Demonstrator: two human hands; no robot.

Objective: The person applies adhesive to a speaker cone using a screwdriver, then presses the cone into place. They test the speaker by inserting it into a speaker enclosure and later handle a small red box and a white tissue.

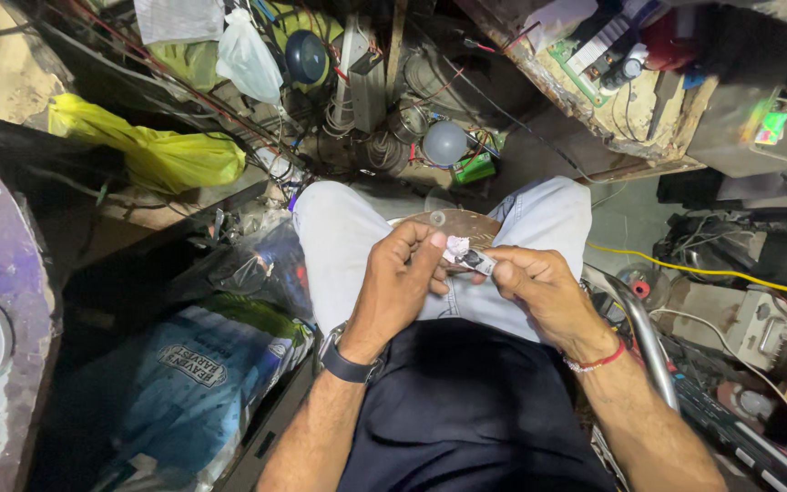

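Observation:
I sit with both hands together over my lap in light jeans. My left hand [400, 281], with a dark watch on the wrist, pinches a small white crumpled piece [456, 247] between thumb and fingers. My right hand [544, 288], a red thread on its wrist, holds a small dark and white component [477, 261] at its fingertips, touching the white piece. A round brownish disc [463, 221] with a small clear circle lies on my knees just beyond the hands.
A yellow plastic bag [152, 146] and a white bag [246, 56] lie at the upper left among wires and a grey bulb [444, 142]. A printed blue sack [198, 364] sits at my left. A circuit board [594, 55], a yellow cable [712, 271] and a metal tube [639, 323] are at the right.

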